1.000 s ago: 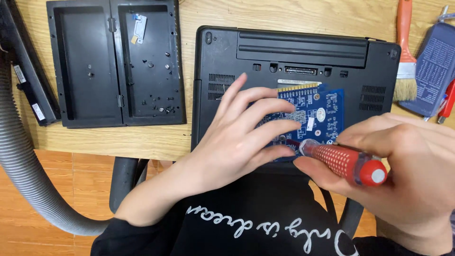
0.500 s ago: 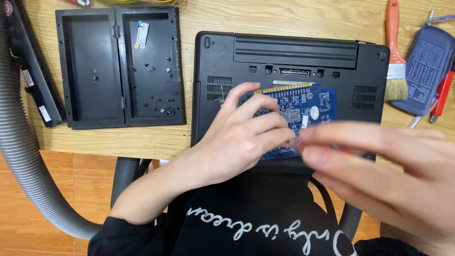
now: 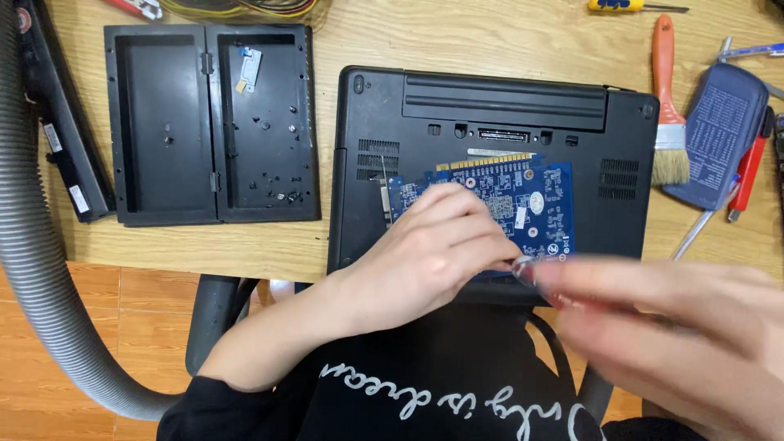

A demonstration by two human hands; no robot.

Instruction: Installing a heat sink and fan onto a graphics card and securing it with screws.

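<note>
Since the earlier frame our blurred right hand (image 3: 678,327) swung nearer, grip unreadable, while our left hand (image 3: 433,245), fingers spread, pinned the blue circuit board (image 3: 523,196) flat near the front edge of the black laptop (image 3: 498,106), steadying it.

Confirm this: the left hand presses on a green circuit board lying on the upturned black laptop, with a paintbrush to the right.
Wrong on colour: the head view shows the circuit board is blue. The left hand does rest on it, on the black laptop, with the paintbrush to the right.

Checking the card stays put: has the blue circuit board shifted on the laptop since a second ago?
No. The blue circuit board lies alike below the laptop connector slot.
</note>
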